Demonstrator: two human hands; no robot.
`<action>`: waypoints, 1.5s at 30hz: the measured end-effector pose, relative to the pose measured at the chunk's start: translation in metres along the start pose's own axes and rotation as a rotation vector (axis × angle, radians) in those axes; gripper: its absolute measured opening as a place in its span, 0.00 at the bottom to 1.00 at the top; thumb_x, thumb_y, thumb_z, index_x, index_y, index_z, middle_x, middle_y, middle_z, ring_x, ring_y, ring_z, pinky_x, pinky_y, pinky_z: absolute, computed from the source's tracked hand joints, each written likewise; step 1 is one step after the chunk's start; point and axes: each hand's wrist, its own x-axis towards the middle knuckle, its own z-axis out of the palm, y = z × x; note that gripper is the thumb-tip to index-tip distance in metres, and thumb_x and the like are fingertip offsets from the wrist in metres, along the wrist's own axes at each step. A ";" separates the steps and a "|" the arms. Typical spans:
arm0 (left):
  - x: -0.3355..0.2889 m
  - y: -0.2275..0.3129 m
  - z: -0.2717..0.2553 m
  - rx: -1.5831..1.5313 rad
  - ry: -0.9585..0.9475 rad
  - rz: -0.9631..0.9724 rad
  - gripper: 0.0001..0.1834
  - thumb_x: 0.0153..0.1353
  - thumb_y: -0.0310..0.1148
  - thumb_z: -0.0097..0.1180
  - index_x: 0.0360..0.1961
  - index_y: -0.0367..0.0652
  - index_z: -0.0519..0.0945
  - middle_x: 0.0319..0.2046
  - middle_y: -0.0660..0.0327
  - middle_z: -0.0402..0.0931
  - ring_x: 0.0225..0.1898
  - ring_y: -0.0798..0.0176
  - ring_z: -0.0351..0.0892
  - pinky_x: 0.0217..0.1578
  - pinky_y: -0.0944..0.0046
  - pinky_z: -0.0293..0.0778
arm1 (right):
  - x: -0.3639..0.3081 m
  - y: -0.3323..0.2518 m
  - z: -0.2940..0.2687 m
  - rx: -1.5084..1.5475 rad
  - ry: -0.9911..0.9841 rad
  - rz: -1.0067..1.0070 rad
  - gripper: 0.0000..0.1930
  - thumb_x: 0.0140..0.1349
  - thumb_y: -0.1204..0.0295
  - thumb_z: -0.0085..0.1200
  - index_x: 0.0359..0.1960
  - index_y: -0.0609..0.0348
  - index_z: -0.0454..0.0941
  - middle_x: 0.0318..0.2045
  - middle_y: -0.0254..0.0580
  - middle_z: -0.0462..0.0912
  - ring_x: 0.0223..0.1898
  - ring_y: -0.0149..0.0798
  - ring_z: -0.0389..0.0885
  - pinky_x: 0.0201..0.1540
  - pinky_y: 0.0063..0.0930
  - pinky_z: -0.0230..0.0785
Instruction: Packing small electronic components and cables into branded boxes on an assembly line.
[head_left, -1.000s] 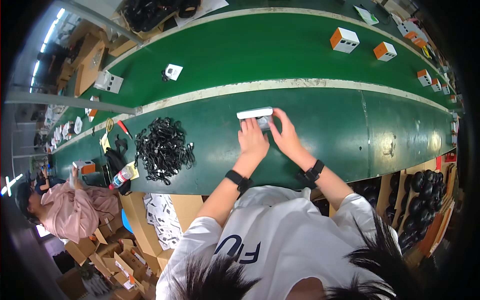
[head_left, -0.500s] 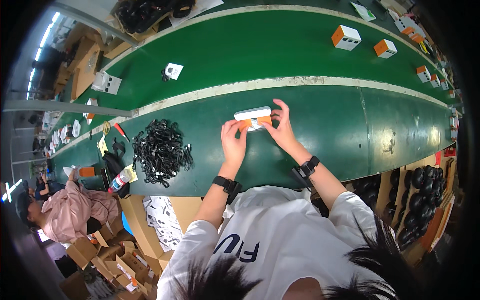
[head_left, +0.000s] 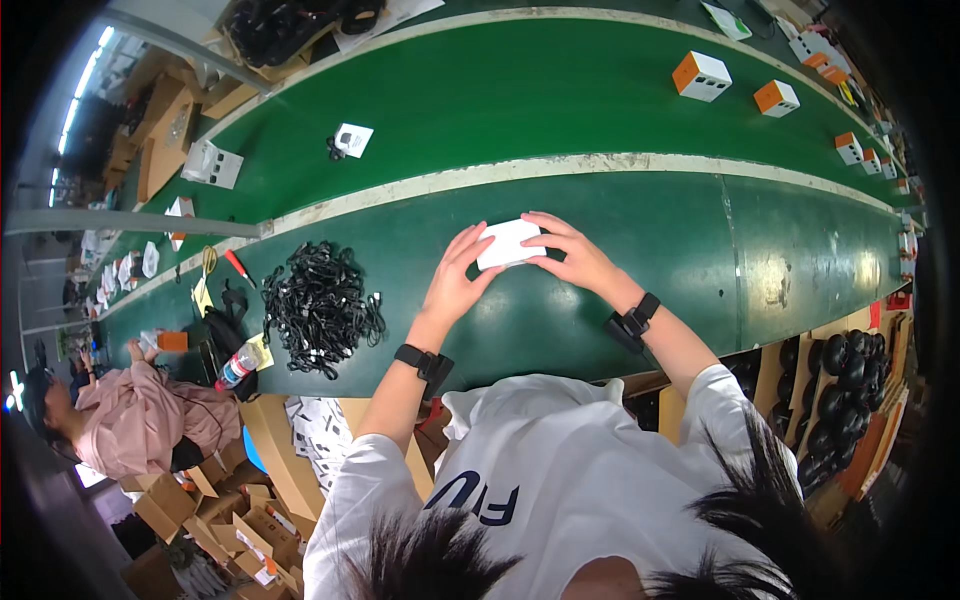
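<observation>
The left hand (head_left: 456,278) and right hand (head_left: 578,258) grasp opposite ends of a small white carton (head_left: 508,245), right of the black cable pile (head_left: 318,310) on the green bench (head_left: 680,260), apparently squaring it; the next move seemingly calls for even pressure.

Factory packing workshop, production-line type.
Green workbench (head_left: 680,260), long; conveyor belt (head_left: 500,95) along its far side, bearing orange-and-white boxes (head_left: 702,76); black cables (head_left: 318,308) heaped on its left part; open cardboard cartons (head_left: 168,506) below its near edge, left; co-worker in pink (head_left: 140,420) along its left stretch; black round parts (head_left: 838,385) stacked below its right.
</observation>
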 end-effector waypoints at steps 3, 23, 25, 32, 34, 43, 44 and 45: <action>-0.004 -0.011 0.006 0.060 0.004 0.080 0.24 0.46 0.27 0.61 0.48 0.44 0.74 0.56 0.53 0.64 0.59 0.48 0.60 0.56 0.56 0.61 | -0.001 0.006 0.000 -0.083 -0.011 -0.074 0.13 0.49 0.76 0.58 0.39 0.55 0.78 0.57 0.43 0.66 0.59 0.49 0.61 0.57 0.38 0.60; 0.059 -0.076 -0.041 0.106 0.420 -0.112 0.12 0.50 0.26 0.53 0.38 0.38 0.75 0.43 0.51 0.73 0.47 0.48 0.69 0.51 0.55 0.63 | 0.092 0.025 -0.080 -0.224 -0.023 0.103 0.36 0.40 0.81 0.59 0.55 0.60 0.61 0.42 0.47 0.64 0.47 0.46 0.66 0.53 0.31 0.60; 0.085 -0.155 -0.064 0.038 0.541 -0.373 0.13 0.49 0.28 0.56 0.37 0.36 0.75 0.38 0.49 0.74 0.43 0.49 0.71 0.48 0.57 0.65 | 0.120 0.056 -0.121 -0.369 0.106 0.141 0.35 0.37 0.81 0.61 0.53 0.61 0.63 0.40 0.45 0.64 0.44 0.45 0.66 0.52 0.30 0.60; 0.176 -0.279 -0.101 0.544 0.547 -0.913 0.41 0.43 0.59 0.59 0.45 0.30 0.68 0.44 0.47 0.65 0.51 0.46 0.61 0.50 0.50 0.60 | 0.126 0.194 -0.264 -0.704 0.388 0.359 0.38 0.36 0.74 0.66 0.54 0.58 0.64 0.42 0.46 0.64 0.45 0.45 0.66 0.50 0.32 0.61; 0.184 -0.278 -0.091 0.703 0.488 -0.913 0.40 0.43 0.59 0.59 0.45 0.34 0.68 0.45 0.50 0.62 0.52 0.49 0.59 0.49 0.49 0.60 | 0.113 0.221 -0.285 -0.753 0.386 0.384 0.38 0.35 0.74 0.66 0.54 0.55 0.65 0.43 0.47 0.65 0.46 0.47 0.66 0.51 0.34 0.61; 0.190 -0.271 -0.063 0.802 0.637 -0.537 0.24 0.49 0.47 0.59 0.39 0.39 0.70 0.41 0.53 0.65 0.46 0.52 0.62 0.46 0.55 0.59 | 0.078 0.281 -0.332 -0.693 0.408 0.406 0.39 0.38 0.75 0.65 0.57 0.56 0.60 0.46 0.46 0.63 0.51 0.46 0.65 0.54 0.35 0.58; 0.192 -0.270 -0.061 0.797 0.595 -0.582 0.24 0.50 0.46 0.58 0.38 0.38 0.68 0.40 0.53 0.65 0.46 0.52 0.62 0.46 0.55 0.60 | 0.079 0.283 -0.334 -0.709 0.414 0.413 0.40 0.39 0.75 0.65 0.57 0.56 0.60 0.46 0.46 0.63 0.50 0.45 0.64 0.53 0.35 0.59; 0.194 -0.271 -0.061 0.795 0.596 -0.582 0.24 0.50 0.46 0.58 0.38 0.38 0.68 0.40 0.53 0.65 0.46 0.52 0.62 0.46 0.55 0.60 | 0.077 0.283 -0.338 -0.729 0.423 0.422 0.40 0.39 0.75 0.65 0.58 0.55 0.59 0.45 0.45 0.63 0.49 0.45 0.64 0.52 0.34 0.60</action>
